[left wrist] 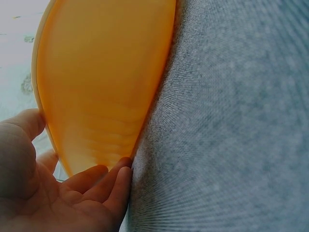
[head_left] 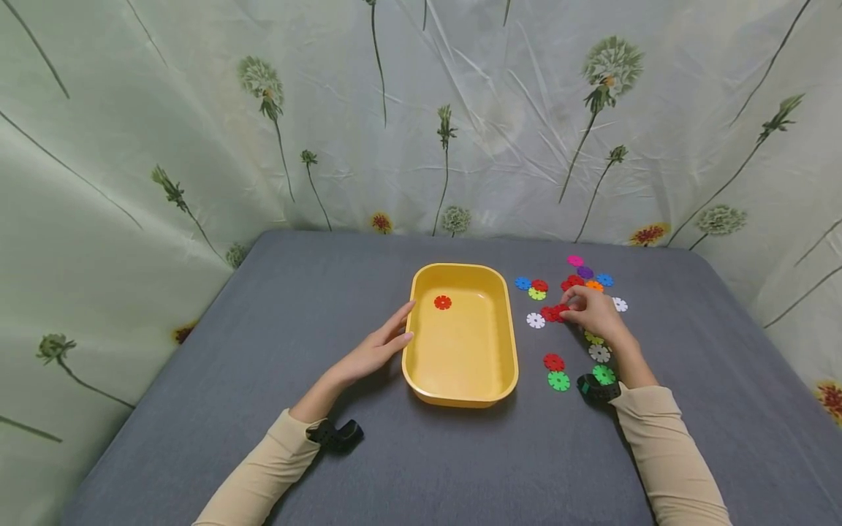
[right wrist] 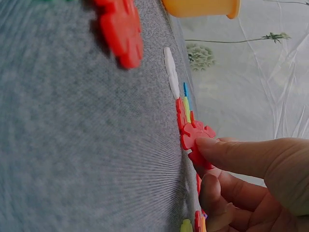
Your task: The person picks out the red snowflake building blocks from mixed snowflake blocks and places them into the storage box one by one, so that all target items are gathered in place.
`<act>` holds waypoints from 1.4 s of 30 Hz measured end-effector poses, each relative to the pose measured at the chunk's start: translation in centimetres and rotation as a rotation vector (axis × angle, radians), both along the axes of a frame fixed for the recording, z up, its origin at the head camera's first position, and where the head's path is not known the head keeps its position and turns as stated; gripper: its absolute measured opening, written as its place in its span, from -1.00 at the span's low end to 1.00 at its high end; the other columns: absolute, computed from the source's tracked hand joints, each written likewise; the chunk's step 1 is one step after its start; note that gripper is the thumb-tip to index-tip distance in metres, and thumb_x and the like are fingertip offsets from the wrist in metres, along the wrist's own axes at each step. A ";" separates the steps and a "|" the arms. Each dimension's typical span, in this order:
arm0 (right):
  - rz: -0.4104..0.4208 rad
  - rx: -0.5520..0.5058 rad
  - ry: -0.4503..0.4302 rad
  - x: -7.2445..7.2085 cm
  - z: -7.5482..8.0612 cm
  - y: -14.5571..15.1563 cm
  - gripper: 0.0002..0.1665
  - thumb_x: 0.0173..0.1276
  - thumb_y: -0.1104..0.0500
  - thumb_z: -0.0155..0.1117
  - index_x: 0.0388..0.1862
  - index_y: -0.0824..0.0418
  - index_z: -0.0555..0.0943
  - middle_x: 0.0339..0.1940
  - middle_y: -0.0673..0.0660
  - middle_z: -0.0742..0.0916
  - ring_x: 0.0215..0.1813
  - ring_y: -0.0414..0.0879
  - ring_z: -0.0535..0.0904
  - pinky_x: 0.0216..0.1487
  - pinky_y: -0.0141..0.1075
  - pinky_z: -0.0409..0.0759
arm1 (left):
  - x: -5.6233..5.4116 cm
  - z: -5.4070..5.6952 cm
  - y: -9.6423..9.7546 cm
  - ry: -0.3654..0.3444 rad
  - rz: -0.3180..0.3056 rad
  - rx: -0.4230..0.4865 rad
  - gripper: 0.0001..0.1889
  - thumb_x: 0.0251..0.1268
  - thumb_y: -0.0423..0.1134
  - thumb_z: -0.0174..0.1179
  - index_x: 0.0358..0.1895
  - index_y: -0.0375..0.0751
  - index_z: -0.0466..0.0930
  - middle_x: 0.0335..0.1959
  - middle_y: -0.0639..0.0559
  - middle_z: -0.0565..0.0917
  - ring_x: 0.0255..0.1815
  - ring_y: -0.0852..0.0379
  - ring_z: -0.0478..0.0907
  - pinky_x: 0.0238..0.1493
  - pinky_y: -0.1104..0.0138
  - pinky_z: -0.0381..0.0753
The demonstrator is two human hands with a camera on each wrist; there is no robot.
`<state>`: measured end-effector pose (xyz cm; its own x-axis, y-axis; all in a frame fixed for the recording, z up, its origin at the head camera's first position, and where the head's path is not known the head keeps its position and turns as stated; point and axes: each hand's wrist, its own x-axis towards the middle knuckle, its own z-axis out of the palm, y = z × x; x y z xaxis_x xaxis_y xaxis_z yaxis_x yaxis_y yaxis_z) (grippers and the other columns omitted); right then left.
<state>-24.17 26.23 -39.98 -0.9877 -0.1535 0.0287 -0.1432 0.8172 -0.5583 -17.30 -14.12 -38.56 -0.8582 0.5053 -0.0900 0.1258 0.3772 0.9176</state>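
A yellow tub [head_left: 460,398] stands on the grey table with one red notched disc [head_left: 443,302] lying inside it. My left hand [head_left: 378,349] rests against the tub's left side, fingertips and thumb touching its rim and wall; the left wrist view shows the fingers along the outer wall [left wrist: 104,96]. To the right of the tub, my right hand [head_left: 592,313] pinches a red notched disc [right wrist: 195,137] between thumb and fingers. Another red disc [head_left: 547,313] lies just beside it on the cloth. Part of the held disc is covered by the thumb.
Several notched discs lie scattered around the right hand, among them a white disc [head_left: 536,321], a blue disc [head_left: 522,283], a pink disc [head_left: 575,261] and a green disc [head_left: 558,380]. Behind the table hangs a flower-patterned curtain [head_left: 500,146].
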 end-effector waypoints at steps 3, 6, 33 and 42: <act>0.007 0.009 0.005 0.0 0.0 0.0 -0.79 0.16 0.27 0.32 -0.24 0.30 0.53 -0.46 0.23 0.66 -0.47 -0.11 0.44 -0.46 -0.34 0.38 | -0.1 -0.1 0.0 0.003 -0.006 -0.001 -0.35 0.47 -0.22 -0.12 0.51 -0.03 -0.19 0.55 -0.11 -0.06 0.51 -0.14 0.06 0.45 -0.05 0.09; 0.015 0.016 0.010 0.0 0.1 -0.1 -0.80 0.16 0.27 0.32 -0.25 0.30 0.54 -0.50 0.20 0.66 -0.49 -0.14 0.43 -0.48 -0.34 0.37 | -0.1 -0.1 0.0 0.000 -0.011 0.003 -0.35 0.48 -0.23 -0.12 0.51 -0.04 -0.19 0.55 -0.11 -0.07 0.51 -0.14 0.05 0.45 -0.05 0.09; -0.002 0.000 0.188 0.7 2.0 -2.1 -0.83 0.13 0.31 0.33 -0.27 0.31 0.58 -0.50 0.28 0.67 -0.44 -0.03 0.50 -0.45 -0.32 0.36 | -0.1 0.2 0.0 -0.016 0.004 -0.017 -0.37 0.48 -0.20 -0.14 0.51 0.02 -0.18 0.54 -0.10 -0.04 0.51 -0.12 0.06 0.46 -0.03 0.09; -0.025 -0.032 0.192 1.4 3.2 -3.5 -0.81 0.17 0.29 0.34 -0.23 0.30 0.59 -0.52 0.24 0.65 -0.49 -0.08 0.45 -0.49 -0.34 0.38 | 0.0 0.1 -0.1 -0.019 0.001 -0.025 -0.37 0.48 -0.21 -0.14 0.51 0.03 -0.19 0.55 -0.09 -0.05 0.51 -0.13 0.05 0.45 -0.05 0.08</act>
<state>-22.77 22.74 -36.74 -0.9671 -0.1250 0.2216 -0.2297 0.8038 -0.5488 -17.28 -14.19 -38.44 -0.8568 0.5018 -0.1187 0.1080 0.3997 0.9102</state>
